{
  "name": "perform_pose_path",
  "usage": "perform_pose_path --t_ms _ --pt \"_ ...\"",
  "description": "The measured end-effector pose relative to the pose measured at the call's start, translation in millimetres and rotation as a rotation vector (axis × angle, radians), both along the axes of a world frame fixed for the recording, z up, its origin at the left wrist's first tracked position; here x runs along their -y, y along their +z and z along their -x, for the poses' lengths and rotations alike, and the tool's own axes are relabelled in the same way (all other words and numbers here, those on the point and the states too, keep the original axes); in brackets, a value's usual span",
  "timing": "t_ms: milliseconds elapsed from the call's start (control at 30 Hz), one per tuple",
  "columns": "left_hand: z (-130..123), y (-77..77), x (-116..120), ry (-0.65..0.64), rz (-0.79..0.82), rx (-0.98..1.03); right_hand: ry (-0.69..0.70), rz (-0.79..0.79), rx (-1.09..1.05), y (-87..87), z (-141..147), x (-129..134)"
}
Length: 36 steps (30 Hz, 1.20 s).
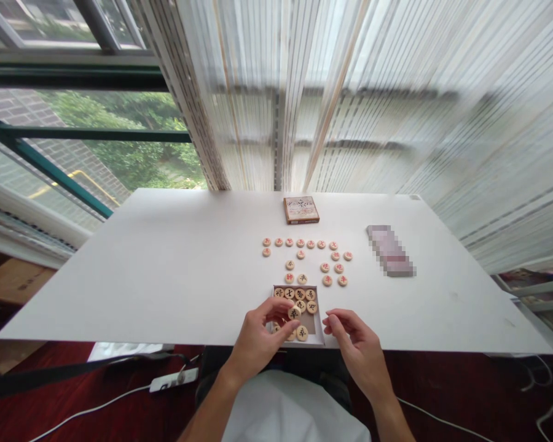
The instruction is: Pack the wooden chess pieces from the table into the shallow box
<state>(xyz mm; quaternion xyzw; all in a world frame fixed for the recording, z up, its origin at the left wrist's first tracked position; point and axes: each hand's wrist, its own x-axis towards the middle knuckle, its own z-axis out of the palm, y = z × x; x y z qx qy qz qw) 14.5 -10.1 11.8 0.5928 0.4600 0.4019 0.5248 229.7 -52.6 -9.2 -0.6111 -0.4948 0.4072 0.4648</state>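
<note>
My left hand (260,331) pinches a round wooden Chinese chess piece (294,313) with a black character, holding it above the shallow white box (321,331) at the table's front edge. Several black-marked pieces (300,294) lie in that box, some hidden behind my fingers; bare box floor shows at its right. Just right of the box is my right hand (357,341), its fingers loosely curled in with no piece visible in them. Beyond the box, several red-marked pieces (300,243) lie in rows, with a black-marked piece (290,265) among them.
A flat box lid with printed characters (301,210) lies farther back on the white table (166,270). A blurred-out pinkish object (391,250) is on the right. Striped curtains (350,110) hang behind the table. A power strip (174,380) and cables are on the floor.
</note>
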Motion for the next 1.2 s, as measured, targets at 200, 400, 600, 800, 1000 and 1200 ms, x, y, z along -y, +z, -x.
perform_pose_path --t_ms 200,400,600,800,1000,1200 --pt "2 -2.6 0 0.005 0.046 0.026 0.006 -0.008 0.010 1.5 6 -1" --pt "6 3.7 1 -0.056 0.033 -0.021 0.082 -0.047 -0.015 17.0 22 -7" --pt "4 8.5 -3 -0.102 -0.078 -0.100 0.214 -0.032 0.012 30.5 32 -17" --pt "0 2.7 -15 -0.153 -0.058 -0.128 0.215 -0.006 0.045 28.1 24 -29" --pt "-9 2.7 -24 -0.206 -0.076 -0.159 0.188 0.014 0.098 26.3 17 -36" --pt "-13 4.5 -32 -0.203 -0.093 -0.181 0.169 -0.015 0.119 22.1 11 -41"
